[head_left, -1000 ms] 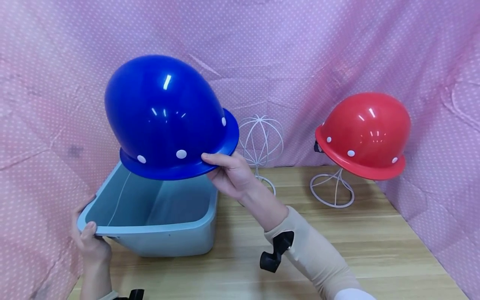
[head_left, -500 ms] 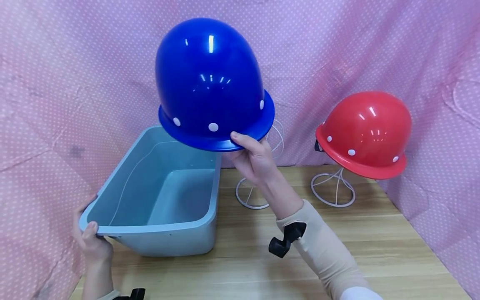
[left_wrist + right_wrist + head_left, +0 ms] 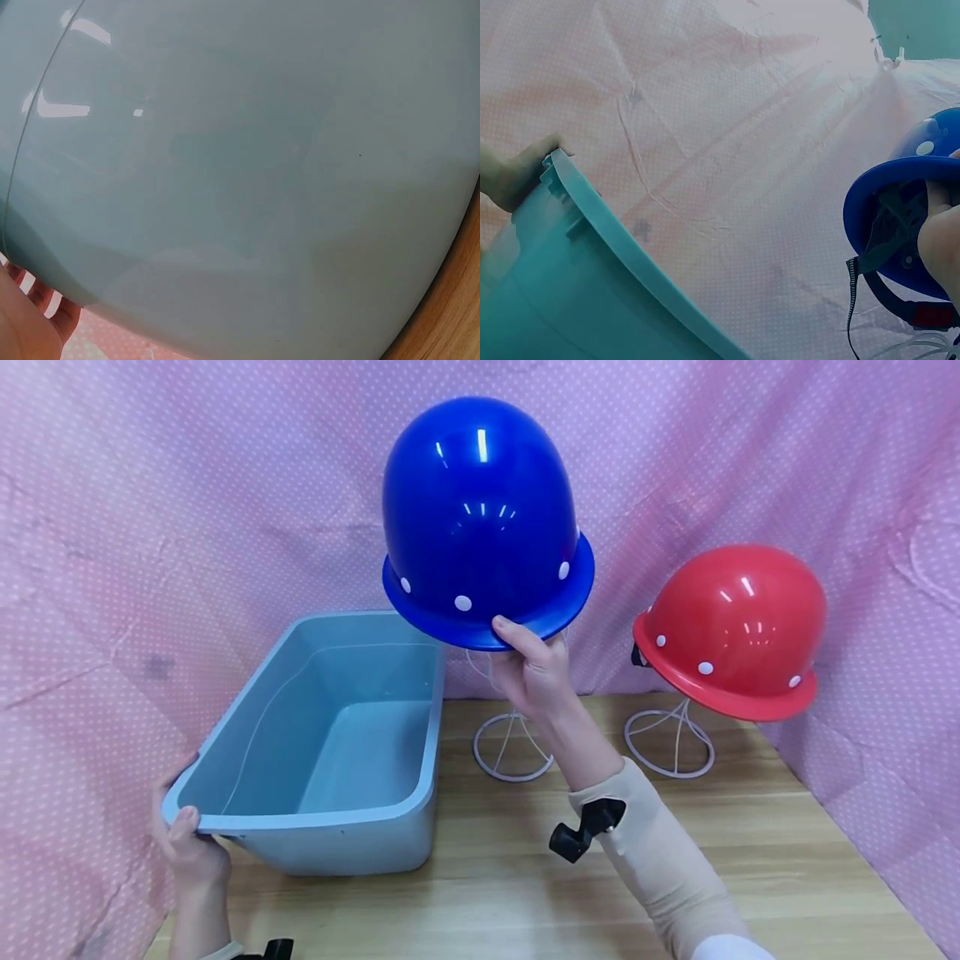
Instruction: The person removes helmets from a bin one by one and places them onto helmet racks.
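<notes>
A glossy blue hard hat [image 3: 480, 518] with white round studs is up in the air, dome upward, in the head view. My right hand [image 3: 536, 672] grips its brim, thumb on top and fingers underneath. From the right wrist view, dark straps [image 3: 889, 232] show inside the shell and hang below it. Beneath the hat stands a white wire stand [image 3: 512, 747], its upper part mostly hidden by the hat and hand. At the left, my left hand [image 3: 193, 852] holds the near left corner of a light blue plastic tub [image 3: 300, 821], thumb over the rim.
On the right, a red hard hat [image 3: 738, 631] sits tilted on another white wire stand [image 3: 670, 743]. Both stands and the tub rest on a wooden table [image 3: 510, 885]. Pink dotted cloth [image 3: 225, 485] hangs behind and at both sides.
The blue hard hat has moved right and up from over the tub to over the middle wire stand, turning more upright. My left hand and the tub stay in place.
</notes>
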{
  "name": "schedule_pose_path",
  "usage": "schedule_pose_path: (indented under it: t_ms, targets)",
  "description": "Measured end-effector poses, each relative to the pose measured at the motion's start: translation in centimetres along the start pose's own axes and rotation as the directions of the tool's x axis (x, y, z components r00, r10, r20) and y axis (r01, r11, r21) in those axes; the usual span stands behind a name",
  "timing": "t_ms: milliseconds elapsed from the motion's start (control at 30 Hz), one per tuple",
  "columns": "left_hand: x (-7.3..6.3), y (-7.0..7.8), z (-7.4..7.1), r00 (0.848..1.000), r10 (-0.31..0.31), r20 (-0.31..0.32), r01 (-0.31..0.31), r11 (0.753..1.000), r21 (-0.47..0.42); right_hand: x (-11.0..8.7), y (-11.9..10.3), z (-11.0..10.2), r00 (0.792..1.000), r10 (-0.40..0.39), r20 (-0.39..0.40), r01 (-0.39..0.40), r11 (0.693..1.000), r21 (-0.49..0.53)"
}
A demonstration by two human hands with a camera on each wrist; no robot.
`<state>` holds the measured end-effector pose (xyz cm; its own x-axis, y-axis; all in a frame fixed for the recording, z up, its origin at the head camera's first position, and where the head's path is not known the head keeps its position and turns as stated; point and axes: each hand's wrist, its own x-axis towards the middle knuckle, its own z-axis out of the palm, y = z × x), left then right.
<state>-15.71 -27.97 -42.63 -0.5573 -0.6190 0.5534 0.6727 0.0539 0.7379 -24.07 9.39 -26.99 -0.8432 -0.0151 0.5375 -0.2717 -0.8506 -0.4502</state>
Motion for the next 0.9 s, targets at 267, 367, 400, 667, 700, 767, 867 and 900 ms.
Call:
schedule_pose_path:
  t_ms: [267,367,400,667,700,767,867,900]
  targets:
    - [1.3,-0.5,0.5,0.996,0.063,0.056,-0.061,0.998,-0.033,0.6,-2.2,0.6,0.994,-0.092,-0.057,0.096,0.993,0.075]
    - [1.5,-0.3,0.5,0.997,0.027,0.071,-0.028,0.999,0.019,0.6,-2.7,0.6,0.992,-0.118,-0.051,0.123,0.987,0.107]
    - [1.4,-0.2,0.4,0.997,0.011,0.073,-0.014,0.999,0.045,0.6,-2.8,0.4,0.99,-0.125,-0.062,0.131,0.985,0.109]
    - [1.1,0.4,0.5,0.997,-0.048,0.057,0.046,0.998,0.039,0.5,-2.8,-1.2,0.983,-0.126,-0.136,0.132,0.991,0.035]
    - [1.1,0.4,0.6,0.998,-0.042,0.057,0.041,0.999,0.03,0.5,-2.7,-1.5,0.981,-0.125,-0.148,0.13,0.991,0.028]
    - [1.1,0.3,0.6,0.997,-0.04,0.06,0.037,0.999,0.035,0.5,-2.5,-1.9,0.976,-0.13,-0.172,0.136,0.99,0.021]
    - [1.1,0.0,0.7,0.998,-0.02,0.064,0.021,1.0,-0.014,0.6,-2.3,-2.4,0.969,-0.143,-0.2,0.148,0.989,0.009]
    - [1.2,-0.1,0.7,0.998,-0.011,0.061,0.013,0.999,-0.032,0.5,-2.3,-2.6,0.968,-0.145,-0.206,0.149,0.989,0.006]
